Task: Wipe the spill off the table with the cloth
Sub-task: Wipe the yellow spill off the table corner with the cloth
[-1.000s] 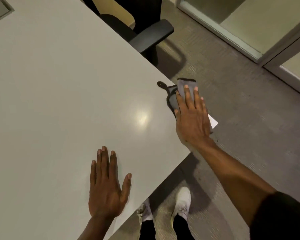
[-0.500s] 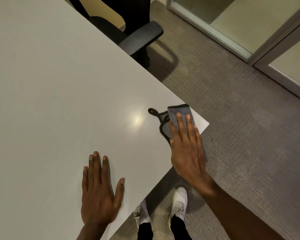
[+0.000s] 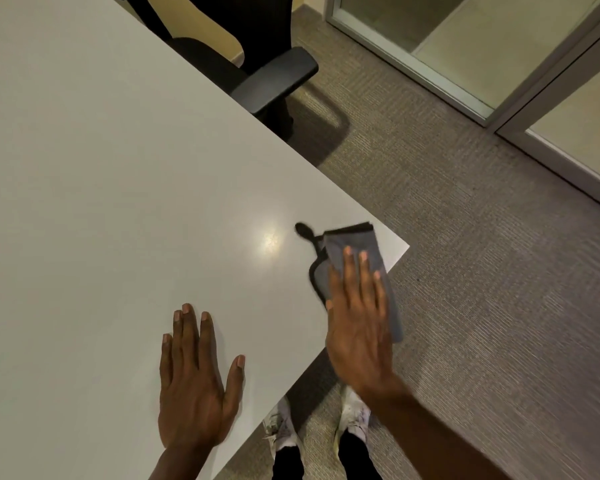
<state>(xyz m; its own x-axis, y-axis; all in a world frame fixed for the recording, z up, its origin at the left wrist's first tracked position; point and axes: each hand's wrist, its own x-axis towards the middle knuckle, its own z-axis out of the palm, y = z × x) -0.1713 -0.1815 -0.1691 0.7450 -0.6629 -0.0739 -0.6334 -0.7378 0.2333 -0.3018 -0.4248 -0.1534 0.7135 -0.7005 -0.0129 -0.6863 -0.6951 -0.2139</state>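
Note:
A grey folded cloth (image 3: 354, 244) lies at the right corner of the white table (image 3: 101, 168), its near end hanging past the table edge. My right hand (image 3: 359, 320) presses flat on the cloth, fingers together and pointing away from me. A dark spill (image 3: 305, 232) shows as a blob and a thin dark line curving along the cloth's left side. The part of the spill under the cloth is hidden. My left hand (image 3: 196, 382) rests flat on the table near the front edge, fingers spread, holding nothing.
A black office chair (image 3: 267, 77) stands at the table's far right side. Grey carpet (image 3: 482, 289) lies to the right, with glass partitions (image 3: 482, 46) beyond. My white shoes (image 3: 352, 415) show below the table edge. A light reflection (image 3: 269, 239) glints left of the spill.
My right hand has slid the cloth back toward me along the table corner, so the cloth hangs off the near edge. The left hand has stayed flat in place.

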